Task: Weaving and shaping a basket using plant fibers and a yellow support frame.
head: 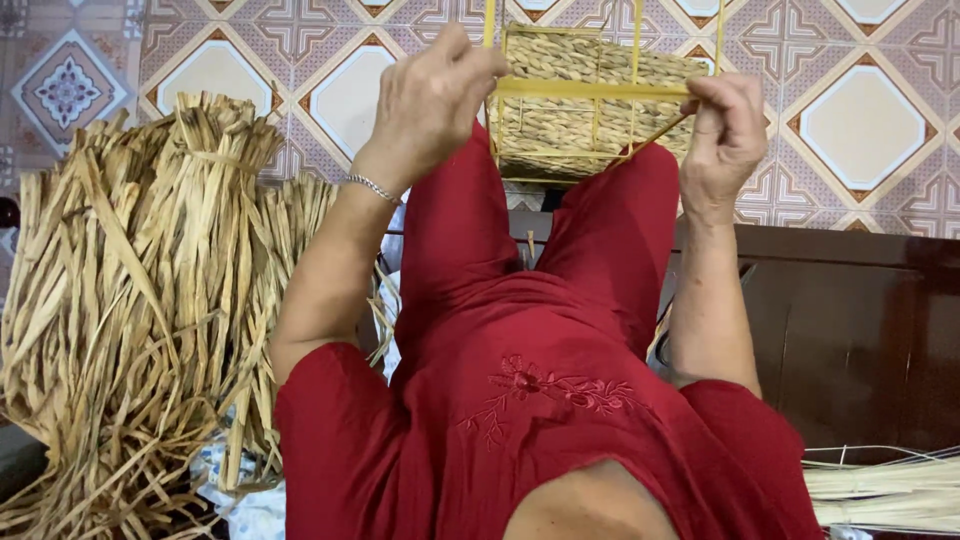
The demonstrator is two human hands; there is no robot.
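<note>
- The left hand (432,95) is pinched shut on the yellow wire frame (600,90) at its left upright; fingertips are hidden behind the knuckles.
- The right hand (722,135) is clamped on the frame's right corner.
- The frame rests over the knees, its top cut off by the picture's edge (woven straw panel (580,60) inside it).
- A bundle of dried straw (140,300) stands to the left.

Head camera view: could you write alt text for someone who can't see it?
Seen from above, a seated person in red holds a yellow frame with a half-woven straw basket inside it, left hand and right hand gripping its bars. A pile of dried straw lies at their left on a patterned tile floor.
</note>
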